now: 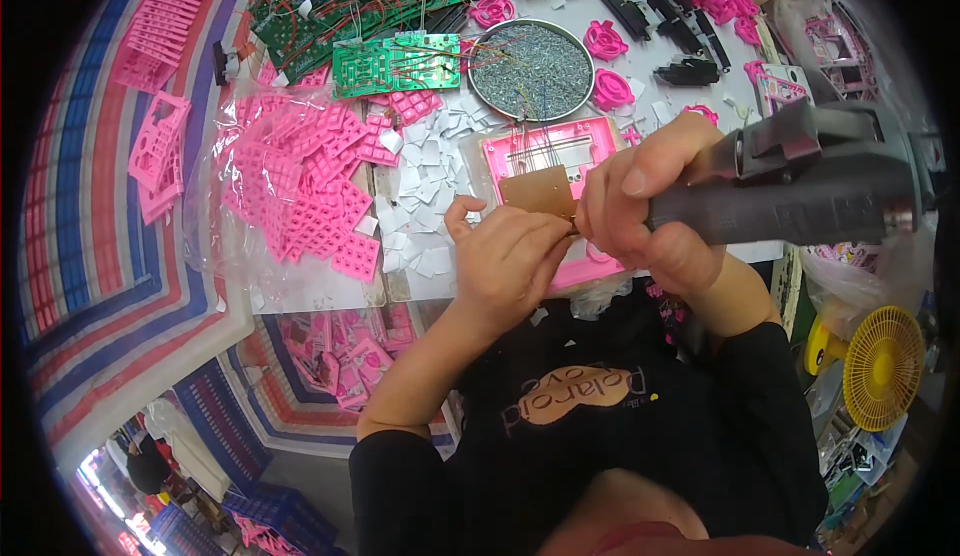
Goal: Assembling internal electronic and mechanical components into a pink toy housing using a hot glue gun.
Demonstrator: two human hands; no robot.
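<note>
Clearly, the right hand (660, 201) is wrapped around a dark grey tool (790, 191). The left hand (512, 261) touches a brown board (537, 191) over a pink case (592, 274) on the desk (310, 294); whether it pinches the board, I cannot tell. Printed lettering crosses the black shirt (700, 456).

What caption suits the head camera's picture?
Left hand touches a brown board over a pink frame; right hand grips a dark tool.
</note>
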